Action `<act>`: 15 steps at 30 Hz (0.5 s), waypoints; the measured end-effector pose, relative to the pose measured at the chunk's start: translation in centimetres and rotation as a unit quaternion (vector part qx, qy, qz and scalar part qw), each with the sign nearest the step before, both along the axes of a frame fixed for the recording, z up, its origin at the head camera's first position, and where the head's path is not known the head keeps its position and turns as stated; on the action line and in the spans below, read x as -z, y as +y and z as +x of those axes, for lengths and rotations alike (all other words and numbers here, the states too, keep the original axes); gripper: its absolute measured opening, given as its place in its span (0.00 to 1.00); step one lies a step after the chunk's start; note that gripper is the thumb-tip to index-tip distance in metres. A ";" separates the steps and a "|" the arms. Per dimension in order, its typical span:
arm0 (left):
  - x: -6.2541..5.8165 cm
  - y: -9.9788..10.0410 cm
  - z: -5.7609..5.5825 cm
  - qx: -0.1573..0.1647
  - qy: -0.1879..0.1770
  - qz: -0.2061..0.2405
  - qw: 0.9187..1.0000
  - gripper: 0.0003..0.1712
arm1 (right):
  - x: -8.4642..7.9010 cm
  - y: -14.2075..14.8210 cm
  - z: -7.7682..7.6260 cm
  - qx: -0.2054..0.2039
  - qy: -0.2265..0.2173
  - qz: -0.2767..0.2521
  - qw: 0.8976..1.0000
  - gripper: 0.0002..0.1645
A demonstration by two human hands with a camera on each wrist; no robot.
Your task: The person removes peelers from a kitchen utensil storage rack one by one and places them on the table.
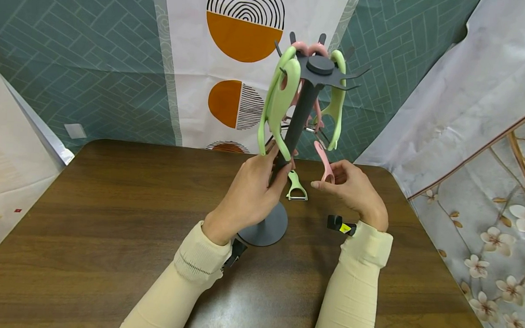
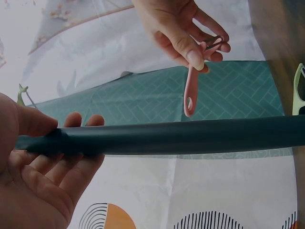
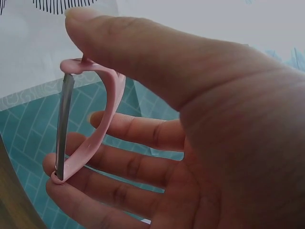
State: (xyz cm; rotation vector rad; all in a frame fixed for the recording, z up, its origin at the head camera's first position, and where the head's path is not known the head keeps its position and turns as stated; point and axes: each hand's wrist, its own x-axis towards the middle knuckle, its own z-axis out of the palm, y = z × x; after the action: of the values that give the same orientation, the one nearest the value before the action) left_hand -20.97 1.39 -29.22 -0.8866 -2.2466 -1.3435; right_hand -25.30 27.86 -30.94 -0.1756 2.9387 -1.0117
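Observation:
My left hand (image 1: 248,192) grips the dark pole (image 1: 302,114) of a rotating-style rack with hooks on top. In the left wrist view its fingers and thumb lie around the pole (image 2: 190,136). To the right of the pole, my right hand (image 1: 359,191) pinches a pink Y-shaped peeler (image 1: 323,156) by its head, with the handle pointing up toward the hooks. The right wrist view shows the thumb on one side of the peeler's pink frame (image 3: 114,95) and fingers at the other. Green peelers (image 1: 284,92) and pink peelers (image 1: 317,49) hang from the hooks.
A light green peeler (image 1: 293,177) lies on the brown wooden table (image 1: 112,226), behind the rack's round base (image 1: 266,229). Bare hooks (image 1: 356,75) stick out at the rack's right. Patterned cloth (image 1: 97,57) hangs behind the table, and a flowered cloth (image 1: 494,239) at the right.

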 end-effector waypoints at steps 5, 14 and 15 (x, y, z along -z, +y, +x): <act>0.0 0.0 0.0 -0.006 0.003 -0.003 1.000 0.15 | 0.0 0.0 -0.1 -0.002 -0.002 -0.003 1.000 0.38; 0.0 0.0 0.0 -0.011 -0.003 -0.004 1.000 0.15 | 0.1 -0.1 -0.2 -0.002 -0.011 -0.008 1.000 0.39; 0.0 0.1 -0.1 -0.012 -0.003 -0.005 1.000 0.15 | 0.1 -0.1 -0.2 -0.002 -0.011 -0.009 1.000 0.39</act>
State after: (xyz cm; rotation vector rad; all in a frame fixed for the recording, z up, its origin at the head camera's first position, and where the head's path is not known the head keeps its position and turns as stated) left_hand -21.03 1.44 -29.23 -0.8579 -2.2626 -1.3280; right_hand -25.47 27.79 -31.05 -0.1703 2.9104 -1.0319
